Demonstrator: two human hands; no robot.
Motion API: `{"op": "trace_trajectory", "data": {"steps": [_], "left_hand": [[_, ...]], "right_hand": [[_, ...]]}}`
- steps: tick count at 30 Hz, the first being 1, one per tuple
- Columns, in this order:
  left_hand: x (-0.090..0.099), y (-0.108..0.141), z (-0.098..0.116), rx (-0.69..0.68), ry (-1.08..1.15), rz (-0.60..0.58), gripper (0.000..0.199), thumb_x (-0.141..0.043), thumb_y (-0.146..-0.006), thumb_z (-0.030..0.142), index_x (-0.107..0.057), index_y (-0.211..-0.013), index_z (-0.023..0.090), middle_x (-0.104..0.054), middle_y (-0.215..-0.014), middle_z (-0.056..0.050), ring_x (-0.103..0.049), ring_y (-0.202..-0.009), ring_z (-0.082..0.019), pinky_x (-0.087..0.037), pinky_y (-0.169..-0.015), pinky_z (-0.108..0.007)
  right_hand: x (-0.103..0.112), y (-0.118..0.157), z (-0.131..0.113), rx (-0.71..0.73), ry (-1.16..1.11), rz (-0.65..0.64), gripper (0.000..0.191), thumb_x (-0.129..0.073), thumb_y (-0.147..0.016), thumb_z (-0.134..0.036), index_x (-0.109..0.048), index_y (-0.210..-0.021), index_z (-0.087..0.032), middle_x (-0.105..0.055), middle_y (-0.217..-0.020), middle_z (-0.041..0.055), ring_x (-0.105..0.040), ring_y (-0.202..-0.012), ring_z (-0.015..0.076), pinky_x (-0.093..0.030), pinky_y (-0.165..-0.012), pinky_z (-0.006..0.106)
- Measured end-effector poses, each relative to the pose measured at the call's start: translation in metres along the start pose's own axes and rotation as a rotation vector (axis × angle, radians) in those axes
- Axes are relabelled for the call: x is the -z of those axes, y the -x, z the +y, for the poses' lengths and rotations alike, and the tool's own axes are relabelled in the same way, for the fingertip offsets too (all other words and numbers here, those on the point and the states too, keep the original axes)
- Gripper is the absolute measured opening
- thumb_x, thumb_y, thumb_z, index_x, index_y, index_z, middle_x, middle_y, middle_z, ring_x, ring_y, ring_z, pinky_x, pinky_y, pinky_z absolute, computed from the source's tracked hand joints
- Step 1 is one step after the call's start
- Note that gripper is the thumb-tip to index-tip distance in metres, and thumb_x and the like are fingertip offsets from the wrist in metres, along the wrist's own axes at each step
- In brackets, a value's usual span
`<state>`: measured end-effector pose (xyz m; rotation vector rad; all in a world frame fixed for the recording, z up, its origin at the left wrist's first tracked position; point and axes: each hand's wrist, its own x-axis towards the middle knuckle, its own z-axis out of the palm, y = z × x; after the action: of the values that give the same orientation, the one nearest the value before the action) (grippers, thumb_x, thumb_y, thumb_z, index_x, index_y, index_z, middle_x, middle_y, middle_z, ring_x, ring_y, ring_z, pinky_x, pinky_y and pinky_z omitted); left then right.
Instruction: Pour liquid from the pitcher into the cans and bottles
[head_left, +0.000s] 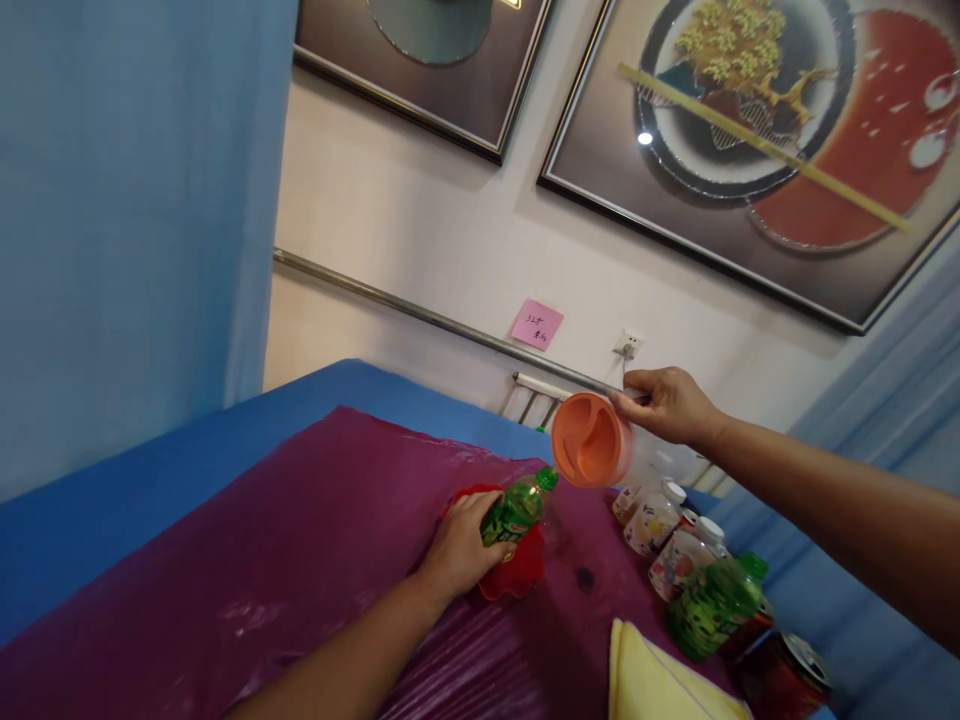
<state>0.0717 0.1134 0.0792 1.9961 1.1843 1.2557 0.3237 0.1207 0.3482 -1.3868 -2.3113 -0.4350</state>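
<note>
My left hand is wrapped round a small green drink bottle with a green cap. The bottle is tilted over a red scalloped dish on the purple sheet. Higher up and to the right, my right hand grips what looks like a clear jug with a round orange top. A curved ridge runs across that top, which faces me. Its see-through body is blurred, so its full shape is hard to make out. The bottle cap is just below the orange top, apart from it.
At the right stand several drinks: labelled bottles with white caps, a larger green bottle and a dark can. A folded yellow cloth lies in front. Behind are a metal rail, a pink note and blue curtains.
</note>
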Motion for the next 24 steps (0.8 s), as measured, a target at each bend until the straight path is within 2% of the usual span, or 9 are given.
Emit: {"op": "trace_trajectory", "data": {"steps": [24], "left_hand": [[0.0008,-0.0001,0.0024,0.027,-0.008,-0.009,0.067,-0.087,-0.062,0.017,-0.065,-0.125,0.022,-0.069,-0.127,-0.008,-0.059,-0.121,-0.03,-0.042,-0.108,-0.044]], "right_hand": [[0.0028,-0.0014,-0.0091,0.033,0.03,0.011,0.047,-0.049,-0.083,-0.056,-0.031,-0.056,-0.023,-0.031,-0.05,-0.0042,-0.027,-0.051,0.0106,-0.024,-0.051,0.029]]}}
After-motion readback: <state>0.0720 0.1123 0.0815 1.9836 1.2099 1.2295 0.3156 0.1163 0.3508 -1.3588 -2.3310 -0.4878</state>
